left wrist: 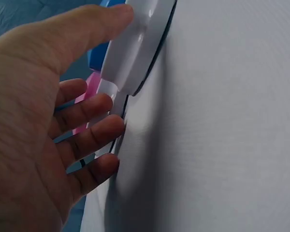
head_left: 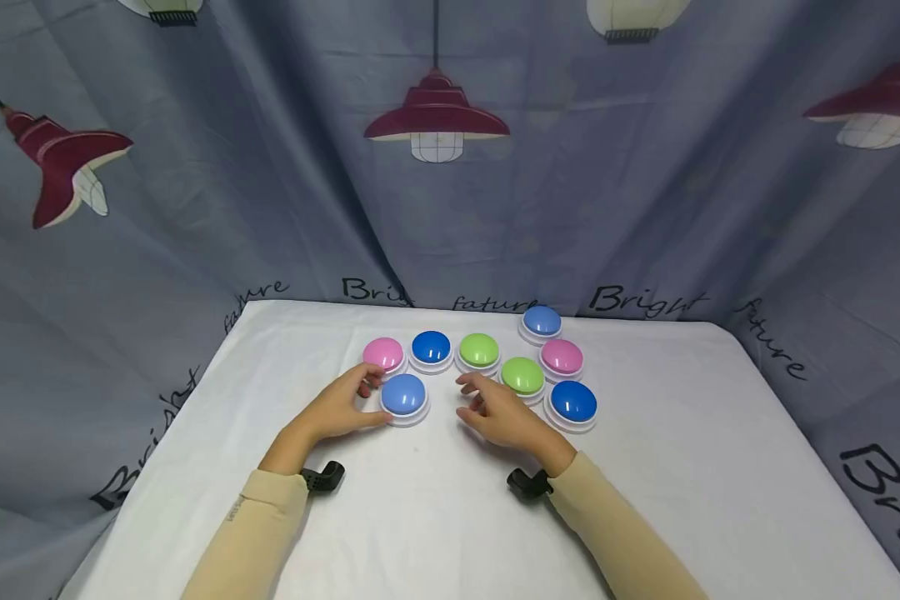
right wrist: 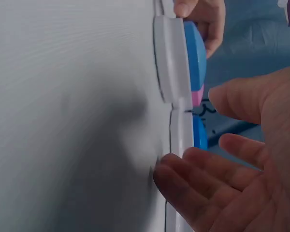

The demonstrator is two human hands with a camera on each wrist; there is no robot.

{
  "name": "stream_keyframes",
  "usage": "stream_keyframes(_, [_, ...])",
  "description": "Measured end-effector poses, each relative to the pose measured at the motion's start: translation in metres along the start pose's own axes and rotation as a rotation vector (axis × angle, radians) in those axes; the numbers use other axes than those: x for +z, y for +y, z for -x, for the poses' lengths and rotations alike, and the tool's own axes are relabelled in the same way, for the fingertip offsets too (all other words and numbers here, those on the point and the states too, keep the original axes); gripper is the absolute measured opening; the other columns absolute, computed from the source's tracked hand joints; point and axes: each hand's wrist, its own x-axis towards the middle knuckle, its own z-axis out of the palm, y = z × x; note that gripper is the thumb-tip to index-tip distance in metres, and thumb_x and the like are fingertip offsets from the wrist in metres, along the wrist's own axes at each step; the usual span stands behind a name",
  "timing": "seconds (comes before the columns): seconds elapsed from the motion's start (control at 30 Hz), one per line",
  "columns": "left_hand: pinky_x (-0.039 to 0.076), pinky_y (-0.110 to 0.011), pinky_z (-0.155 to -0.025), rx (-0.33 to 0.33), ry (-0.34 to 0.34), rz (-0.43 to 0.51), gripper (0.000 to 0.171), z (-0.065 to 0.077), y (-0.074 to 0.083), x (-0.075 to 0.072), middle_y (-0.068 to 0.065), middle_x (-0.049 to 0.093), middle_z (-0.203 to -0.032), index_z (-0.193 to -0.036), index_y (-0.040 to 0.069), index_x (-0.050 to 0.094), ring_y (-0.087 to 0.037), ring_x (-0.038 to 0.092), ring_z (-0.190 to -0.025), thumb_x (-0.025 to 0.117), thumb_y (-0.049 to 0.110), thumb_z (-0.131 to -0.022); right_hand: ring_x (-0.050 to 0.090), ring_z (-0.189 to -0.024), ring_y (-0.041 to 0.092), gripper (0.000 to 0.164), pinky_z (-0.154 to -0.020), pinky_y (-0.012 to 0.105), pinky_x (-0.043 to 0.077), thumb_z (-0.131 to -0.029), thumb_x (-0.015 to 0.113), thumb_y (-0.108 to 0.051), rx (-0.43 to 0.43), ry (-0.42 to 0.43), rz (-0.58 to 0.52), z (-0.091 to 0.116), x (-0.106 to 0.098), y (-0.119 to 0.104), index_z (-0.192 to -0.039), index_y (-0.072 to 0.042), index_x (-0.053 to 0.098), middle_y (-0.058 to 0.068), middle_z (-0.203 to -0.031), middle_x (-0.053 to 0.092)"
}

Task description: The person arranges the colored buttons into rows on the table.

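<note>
My left hand (head_left: 339, 408) reaches around the left side of a light blue dome push button (head_left: 403, 394) on a white base. In the left wrist view its thumb (left wrist: 104, 21) touches the white base, while the other fingers are spread and loosely bent. Their tips come close to a pink button (head_left: 383, 353) just behind. My right hand (head_left: 504, 414) hovers over the table with relaxed fingers and thumb apart, holding nothing. It is just left of a light green button (head_left: 522, 375) and a dark blue button (head_left: 573, 401).
Behind stand another dark blue button (head_left: 431, 346) and another green button (head_left: 479, 349). A second pink button (head_left: 562, 356) and a second light blue button (head_left: 542, 320) stand at the back right. The white-covered table (head_left: 420, 525) ends against a grey-blue printed curtain (head_left: 270, 167).
</note>
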Motion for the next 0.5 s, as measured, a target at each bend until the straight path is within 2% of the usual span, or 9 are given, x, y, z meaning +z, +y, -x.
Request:
stream_keyframes(0.07, [0.047,-0.040,-0.092,-0.002,-0.013,0.008,0.075,0.001,0.001,0.000,-0.001,0.060,-0.116,-0.131,0.006,0.052,-0.020,0.057,-0.101,0.089,0.035,-0.072,0.062,-0.110,0.026,0.054,-0.093,0.041,0.050,-0.095,0.067,-0.021,-0.022,-0.011,0.009,-0.009,0.004,-0.004,-0.141,-0.004,0.045,0.014,-0.131,0.059])
stream_keyframes(0.17, [0.045,-0.041,-0.099,-0.013,-0.035,0.014,0.077,0.001,0.003,0.000,-0.004,0.060,-0.122,-0.134,0.005,0.050,-0.021,0.057,-0.109,0.088,0.034,-0.074,0.051,-0.129,0.027,0.067,-0.107,0.043,0.040,-0.095,0.067,-0.027,-0.049,-0.045,0.032,-0.020,0.010,-0.008,-0.150,-0.006,0.036,0.014,-0.145,0.049])
stream_keyframes(0.3, [0.041,-0.043,-0.105,-0.007,-0.049,-0.040,0.080,0.002,0.012,-0.006,-0.007,0.058,-0.130,-0.140,0.006,0.047,-0.022,0.054,-0.118,0.086,0.036,-0.076,0.037,-0.141,0.026,0.076,-0.114,0.044,0.029,-0.094,0.068,-0.034,-0.081,-0.063,0.106,-0.027,0.012,-0.014,-0.155,-0.008,0.029,0.011,-0.155,0.037])
stream_keyframes(0.4, [0.039,-0.045,-0.106,0.016,-0.024,-0.131,0.081,0.002,0.020,-0.013,-0.008,0.056,-0.134,-0.141,0.008,0.047,-0.023,0.051,-0.123,0.084,0.040,-0.077,0.033,-0.143,0.025,0.079,-0.114,0.045,0.028,-0.093,0.067,-0.041,-0.082,-0.035,0.190,-0.028,0.004,-0.017,-0.156,-0.013,0.030,0.007,-0.156,0.036])
stream_keyframes(0.5, [0.036,-0.048,-0.108,0.052,0.018,-0.291,0.083,0.000,0.026,-0.020,-0.008,0.053,-0.139,-0.143,0.009,0.046,-0.026,0.047,-0.129,0.081,0.046,-0.078,0.035,-0.141,0.026,0.078,-0.113,0.048,0.029,-0.091,0.067,-0.047,-0.070,0.029,0.272,-0.027,-0.011,-0.014,-0.155,-0.017,0.033,0.006,-0.154,0.039])
